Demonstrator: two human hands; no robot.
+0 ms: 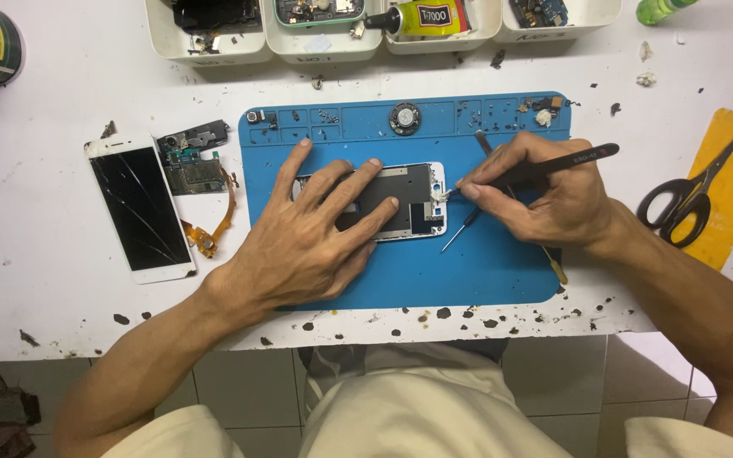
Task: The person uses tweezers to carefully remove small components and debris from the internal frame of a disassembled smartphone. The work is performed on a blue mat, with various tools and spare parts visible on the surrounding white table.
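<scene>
A white phone frame (pixel 413 199) with its dark inside exposed lies on a blue work mat (pixel 434 263). My left hand (pixel 311 233) rests flat on it, fingers spread, pressing it down. My right hand (pixel 545 191) grips black tweezers (pixel 545 168), whose tip touches a small white part at the frame's right end. A thin screwdriver (pixel 461 229) lies on the mat just under that hand.
A cracked white phone screen (pixel 139 206), a circuit board (pixel 190 170) and an orange flex cable (pixel 214 229) lie left of the mat. Black scissors (pixel 689 199) sit on a yellow sheet at right. White bins (pixel 324 38) with parts and a glue tube line the back edge.
</scene>
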